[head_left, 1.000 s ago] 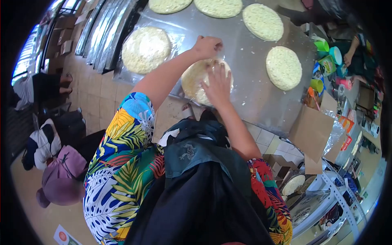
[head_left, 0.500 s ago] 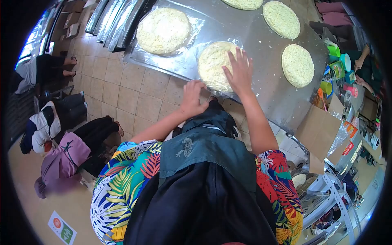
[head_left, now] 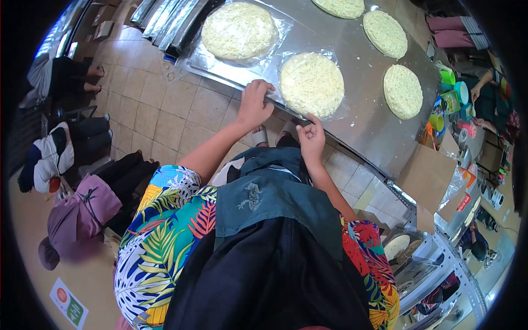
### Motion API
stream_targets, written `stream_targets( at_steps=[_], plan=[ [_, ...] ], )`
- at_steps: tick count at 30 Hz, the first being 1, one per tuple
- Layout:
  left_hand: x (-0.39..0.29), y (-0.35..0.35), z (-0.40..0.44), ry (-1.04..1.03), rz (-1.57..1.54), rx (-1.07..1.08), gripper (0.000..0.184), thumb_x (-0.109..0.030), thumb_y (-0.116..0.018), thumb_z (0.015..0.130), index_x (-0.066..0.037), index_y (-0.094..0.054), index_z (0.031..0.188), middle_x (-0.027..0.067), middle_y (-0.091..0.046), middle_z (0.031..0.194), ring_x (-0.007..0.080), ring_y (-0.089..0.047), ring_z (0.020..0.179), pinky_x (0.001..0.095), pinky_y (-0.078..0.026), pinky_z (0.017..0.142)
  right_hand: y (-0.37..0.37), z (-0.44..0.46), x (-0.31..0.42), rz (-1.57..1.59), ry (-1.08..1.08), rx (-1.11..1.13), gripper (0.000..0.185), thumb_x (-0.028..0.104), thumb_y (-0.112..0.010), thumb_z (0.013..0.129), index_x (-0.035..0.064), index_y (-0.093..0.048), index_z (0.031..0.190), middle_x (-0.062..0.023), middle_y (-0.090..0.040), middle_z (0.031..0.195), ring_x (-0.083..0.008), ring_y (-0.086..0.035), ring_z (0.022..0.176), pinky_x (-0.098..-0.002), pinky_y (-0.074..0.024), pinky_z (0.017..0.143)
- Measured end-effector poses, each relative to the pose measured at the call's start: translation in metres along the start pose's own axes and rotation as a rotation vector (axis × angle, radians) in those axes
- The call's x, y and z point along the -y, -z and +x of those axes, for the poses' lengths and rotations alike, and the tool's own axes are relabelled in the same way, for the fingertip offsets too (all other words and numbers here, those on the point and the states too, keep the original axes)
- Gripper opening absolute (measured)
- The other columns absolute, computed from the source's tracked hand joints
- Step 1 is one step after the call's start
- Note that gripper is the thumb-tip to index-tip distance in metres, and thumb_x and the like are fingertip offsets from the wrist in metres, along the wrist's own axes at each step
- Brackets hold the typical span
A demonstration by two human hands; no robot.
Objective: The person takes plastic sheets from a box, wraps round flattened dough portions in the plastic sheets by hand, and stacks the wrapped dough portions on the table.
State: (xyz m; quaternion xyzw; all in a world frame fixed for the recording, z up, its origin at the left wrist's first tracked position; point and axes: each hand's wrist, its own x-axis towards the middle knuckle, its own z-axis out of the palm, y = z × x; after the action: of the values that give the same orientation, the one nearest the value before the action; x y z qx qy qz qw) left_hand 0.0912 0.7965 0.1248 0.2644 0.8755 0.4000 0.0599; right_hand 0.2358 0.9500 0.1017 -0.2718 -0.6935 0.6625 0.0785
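Note:
A flat, round, pale dough disc (head_left: 312, 84) with a crumbly-looking top lies on a clear plastic sheet (head_left: 340, 110) at the near edge of the metal table (head_left: 363, 121). My left hand (head_left: 255, 104) is at the table edge, left of this disc, its fingers bent and close together. Whether they pinch the plastic is too fine to see. Below the disc, my right hand (head_left: 312, 140) has its fingers curled and its index fingertip at the sheet's near edge. Anything between its thumb and fingers cannot be made out. Neither hand touches the disc's top.
Another disc (head_left: 238, 30) on plastic lies to the left, and several more, including one disc (head_left: 403, 92), lie farther right. Stacked metal trays (head_left: 176, 25) stand at upper left. A cardboard box (head_left: 426, 176) and a metal rack (head_left: 440, 264) are on the right. Other people sit around.
My right hand has come off the disc's top and drawn back to the near edge of the plastic. My left hand stays by the table edge. The view has shifted slightly.

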Motion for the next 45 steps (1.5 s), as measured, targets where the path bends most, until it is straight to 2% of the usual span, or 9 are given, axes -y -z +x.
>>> stream_targets(
  at_steps=[10,13,15,20,22,28,35,39,45],
  plan=[
    [0.003,0.011,-0.052,0.019,-0.056,0.155,0.038,0.001,-0.059,0.064,-0.007,-0.054,0.101,0.0116,-0.049,0.105,0.0315,-0.046,0.104,0.0374,-0.039,0.091,-0.019,0.016,-0.013,-0.268,0.429,-0.170,0.015,0.006,-0.066,0.082,0.0017,-0.067,0.096,-0.0015,-0.051,0.060,-0.0044,-0.041,0.050,-0.0230,-0.0353,0.048],
    [0.010,0.014,-0.050,-0.011,-0.061,0.147,0.038,0.001,-0.059,0.064,-0.006,-0.054,0.101,0.0118,-0.049,0.104,0.0318,-0.047,0.104,0.0374,-0.040,0.090,-0.026,0.002,-0.010,-0.130,0.221,-0.185,0.013,0.009,-0.066,0.082,0.0009,-0.066,0.092,-0.0014,-0.054,0.059,-0.0051,-0.044,0.049,-0.0223,-0.0356,0.046],
    [0.012,0.012,-0.046,-0.010,-0.069,0.135,0.037,-0.001,-0.060,0.065,-0.008,-0.055,0.101,0.0106,-0.049,0.104,0.0313,-0.047,0.103,0.0392,-0.039,0.089,-0.027,-0.009,-0.006,0.260,-0.389,-0.166,0.011,0.011,-0.066,0.083,0.0013,-0.066,0.086,-0.0003,-0.055,0.060,-0.0057,-0.045,0.048,-0.0213,-0.0355,0.044],
    [0.004,-0.002,-0.030,-0.013,-0.107,0.113,0.038,-0.008,-0.064,0.070,-0.009,-0.054,0.107,0.0117,-0.049,0.109,0.0326,-0.046,0.105,0.0427,-0.037,0.091,-0.006,-0.023,0.019,0.141,-0.499,-0.010,0.012,0.015,-0.065,0.084,0.0024,-0.065,0.085,-0.0006,-0.056,0.062,-0.0073,-0.046,0.048,-0.0230,-0.0363,0.043],
    [-0.007,-0.014,-0.024,-0.066,-0.016,-0.019,0.047,-0.014,-0.067,0.073,-0.007,-0.050,0.117,0.0160,-0.046,0.115,0.0357,-0.042,0.111,0.0440,-0.035,0.093,0.007,-0.020,0.036,-0.330,0.185,-0.189,0.014,0.017,-0.064,0.085,0.0029,-0.065,0.086,-0.0028,-0.057,0.064,-0.0110,-0.051,0.051,-0.0259,-0.0409,0.048],
    [-0.019,-0.063,-0.002,0.244,-0.037,-0.050,0.076,-0.016,-0.067,0.078,0.003,-0.026,0.139,0.0214,-0.042,0.125,0.0336,-0.041,0.116,0.0410,-0.030,0.103,0.042,0.095,0.058,-0.693,0.573,-0.238,0.026,0.015,-0.056,0.087,-0.0010,-0.059,0.107,-0.0196,-0.059,0.110,-0.0357,-0.056,0.101,-0.0426,-0.0429,0.088],
    [0.001,-0.062,0.042,0.987,-0.844,-0.073,0.067,-0.002,-0.053,0.067,0.005,-0.039,0.133,0.0111,-0.054,0.103,0.0161,-0.048,0.084,0.0237,-0.039,0.070,0.071,0.176,0.043,-0.605,-0.100,-0.035,0.049,0.020,-0.070,0.077,-0.0057,-0.056,0.116,-0.0184,-0.063,0.101,-0.0280,-0.061,0.091,-0.0362,-0.0472,0.081],
    [0.004,-0.052,0.049,0.972,-1.011,0.166,0.026,-0.003,-0.054,0.069,-0.004,-0.058,0.095,0.0011,-0.053,0.080,0.0094,-0.047,0.069,0.0212,-0.039,0.058,0.086,0.200,0.045,-0.214,-0.390,0.169,0.048,0.015,-0.081,0.066,-0.0048,-0.060,0.105,-0.0109,-0.064,0.095,-0.0172,-0.060,0.080,-0.0310,-0.0485,0.070],
    [-0.022,-0.046,0.044,0.962,-0.962,0.044,0.041,-0.005,-0.055,0.071,0.000,-0.049,0.111,0.0046,-0.054,0.087,0.0120,-0.049,0.073,0.0237,-0.041,0.063,0.081,0.202,0.045,-0.184,-0.320,0.254,0.046,0.006,-0.076,0.069,-0.0003,-0.048,0.106,-0.0116,-0.063,0.091,-0.0194,-0.061,0.083,-0.0312,-0.0492,0.070]
  ],
)
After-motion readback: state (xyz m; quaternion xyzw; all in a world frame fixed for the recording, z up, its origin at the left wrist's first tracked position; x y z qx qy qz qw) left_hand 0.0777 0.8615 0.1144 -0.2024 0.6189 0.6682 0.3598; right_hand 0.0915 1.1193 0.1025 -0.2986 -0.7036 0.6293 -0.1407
